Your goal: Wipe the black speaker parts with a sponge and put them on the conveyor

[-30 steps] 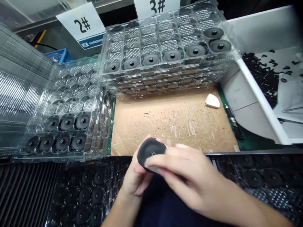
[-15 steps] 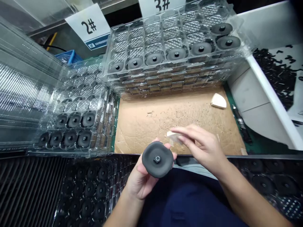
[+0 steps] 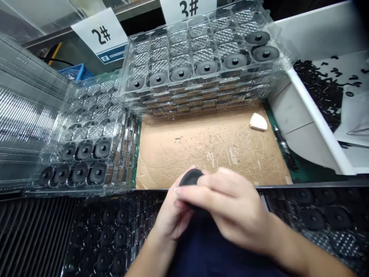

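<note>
My left hand (image 3: 170,215) is wrapped round a black round rubber-like disc (image 3: 191,177), which is tilted and partly covered by my fingers. My right hand (image 3: 230,204) is closed and lies over the disc's near side, its index finger stretched across the face. Half a second ago that hand pinched a small white sponge; its fingers now hide it. A similar white wedge-shaped sponge (image 3: 258,122) rests on the brown cardboard (image 3: 184,154) beyond my hands.
Clear plastic trays (image 3: 198,90) with black discs are stacked at the back, and another tray stack (image 3: 98,154) stands left. A dark pen-like tool (image 3: 285,148) lies right of the cardboard. A white bin (image 3: 319,119) at right holds small black parts (image 3: 319,88).
My right hand has moved left and down onto the disc. The disc has turned from facing up at me to a steeper tilt. The whole view has shifted slightly.
</note>
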`<state>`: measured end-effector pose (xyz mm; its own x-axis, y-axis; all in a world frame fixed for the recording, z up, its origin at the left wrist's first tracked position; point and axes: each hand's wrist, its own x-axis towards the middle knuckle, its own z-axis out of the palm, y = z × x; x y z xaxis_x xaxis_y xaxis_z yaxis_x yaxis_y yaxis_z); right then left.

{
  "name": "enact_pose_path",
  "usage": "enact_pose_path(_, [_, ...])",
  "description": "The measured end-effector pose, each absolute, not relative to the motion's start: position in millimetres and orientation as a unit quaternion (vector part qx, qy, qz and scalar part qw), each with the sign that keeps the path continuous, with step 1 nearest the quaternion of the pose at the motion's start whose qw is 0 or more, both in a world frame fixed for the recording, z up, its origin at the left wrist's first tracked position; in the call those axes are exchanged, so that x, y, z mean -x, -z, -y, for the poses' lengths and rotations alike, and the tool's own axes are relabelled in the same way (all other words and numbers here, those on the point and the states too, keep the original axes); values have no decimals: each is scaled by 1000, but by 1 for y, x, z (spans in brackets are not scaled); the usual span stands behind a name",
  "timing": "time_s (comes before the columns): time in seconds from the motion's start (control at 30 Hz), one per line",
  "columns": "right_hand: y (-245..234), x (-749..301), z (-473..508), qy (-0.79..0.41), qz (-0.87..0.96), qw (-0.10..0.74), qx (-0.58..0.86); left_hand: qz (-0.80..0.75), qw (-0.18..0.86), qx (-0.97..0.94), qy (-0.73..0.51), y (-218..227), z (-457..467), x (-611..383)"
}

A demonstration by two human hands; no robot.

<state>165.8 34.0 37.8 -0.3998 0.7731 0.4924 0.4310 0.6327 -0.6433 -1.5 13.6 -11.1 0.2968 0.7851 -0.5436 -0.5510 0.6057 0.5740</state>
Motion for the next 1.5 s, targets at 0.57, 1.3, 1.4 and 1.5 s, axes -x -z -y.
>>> enact_pose_path(0.57, [84,-180,-34,-420,643,316,556,-366,781,-94,-498,16,-20,10])
enact_pose_path(1.3, [-30,-147,-26,-275,691,442,502,-405,750,-141,-504,10,-17,1])
enact_pose_path(1.4, [-33,-126,-29,-258,751,438,421,-397,758,-147,-497,12,-17,7])
enact_pose_path(1.5, [-29,-121,-34,-324,763,371,418,-424,737,-135,-508,15,-16,10])
